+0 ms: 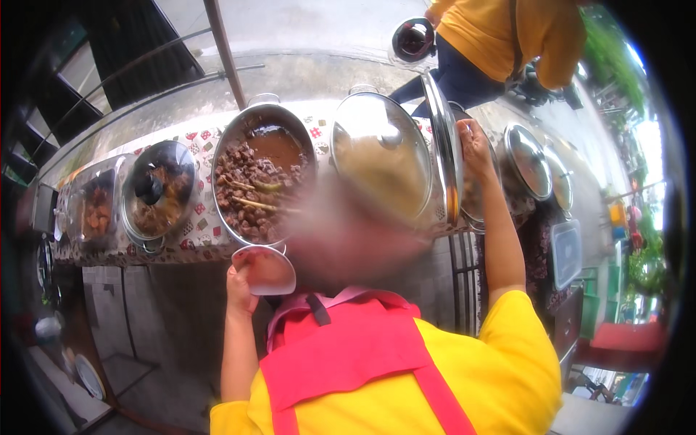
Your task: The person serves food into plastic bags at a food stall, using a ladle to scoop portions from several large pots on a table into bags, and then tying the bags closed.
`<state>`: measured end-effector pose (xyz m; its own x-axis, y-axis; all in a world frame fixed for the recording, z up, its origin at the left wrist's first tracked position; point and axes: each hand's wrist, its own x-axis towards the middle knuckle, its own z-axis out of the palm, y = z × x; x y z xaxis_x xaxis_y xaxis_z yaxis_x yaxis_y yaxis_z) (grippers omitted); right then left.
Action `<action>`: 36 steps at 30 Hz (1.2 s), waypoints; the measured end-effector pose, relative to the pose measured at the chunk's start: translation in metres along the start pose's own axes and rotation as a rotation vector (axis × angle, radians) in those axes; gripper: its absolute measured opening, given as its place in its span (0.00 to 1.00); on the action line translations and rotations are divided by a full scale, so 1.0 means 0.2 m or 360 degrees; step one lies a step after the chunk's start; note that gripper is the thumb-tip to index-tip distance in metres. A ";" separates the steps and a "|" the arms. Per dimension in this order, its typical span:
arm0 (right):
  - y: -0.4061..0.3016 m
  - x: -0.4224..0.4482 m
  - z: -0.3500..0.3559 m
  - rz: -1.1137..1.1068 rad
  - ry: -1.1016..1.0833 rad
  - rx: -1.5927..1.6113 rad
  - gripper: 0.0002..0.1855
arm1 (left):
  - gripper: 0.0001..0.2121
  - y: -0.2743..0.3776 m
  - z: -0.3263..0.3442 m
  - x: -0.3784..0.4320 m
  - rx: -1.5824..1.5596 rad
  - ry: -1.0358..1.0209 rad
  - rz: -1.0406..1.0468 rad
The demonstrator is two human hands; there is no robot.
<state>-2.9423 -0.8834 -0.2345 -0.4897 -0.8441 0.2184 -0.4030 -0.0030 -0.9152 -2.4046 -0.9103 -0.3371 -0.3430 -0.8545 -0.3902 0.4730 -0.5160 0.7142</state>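
Observation:
My left hand (241, 291) grips the rim of a small pale bowl (271, 272) with reddish smears inside. The bowl is tilted beside the near edge of an open metal pot (261, 179), which holds chunks of meat in brown sauce and a long light-coloured utensil handle (255, 205). Raised on the right, my right hand (474, 142) holds a metal-rimmed lid (445, 157) nearly on edge. Below that lid is another pot (474, 202), partly hidden by it and my arm. Between my hands stands a pot under a glass lid (375, 147); a blurred patch covers its near side.
A patterned tablecloth (204, 212) covers the long table. To the left are a glass-lidded pot (159, 190) and a clear food container (97, 209); to the right, more lidded pots (528, 162) and a plastic tub (566, 254). Beyond the table, a person (484, 43) carries a round dark object (413, 41).

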 end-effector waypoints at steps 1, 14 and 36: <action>0.04 -0.01 -0.01 0.0059 0.0009 0.0066 0.15 | 0.08 0.01 0.01 0.00 0.0025 0.0009 0.0002; 0.25 0.07 0.12 0.0159 -0.0100 0.0017 0.15 | 0.09 -0.05 -0.04 -0.01 -0.0031 0.0063 0.0003; 0.02 -0.09 0.43 0.0310 0.0181 -0.1009 0.38 | 0.19 0.25 0.17 0.05 0.0913 -0.0160 -0.0274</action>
<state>-2.8692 -0.9145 -0.2700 -0.6639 -0.7354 0.1358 -0.6580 0.4882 -0.5733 -2.4126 -0.9415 -0.2857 -0.4636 -0.7374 -0.4911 -0.0995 -0.5075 0.8559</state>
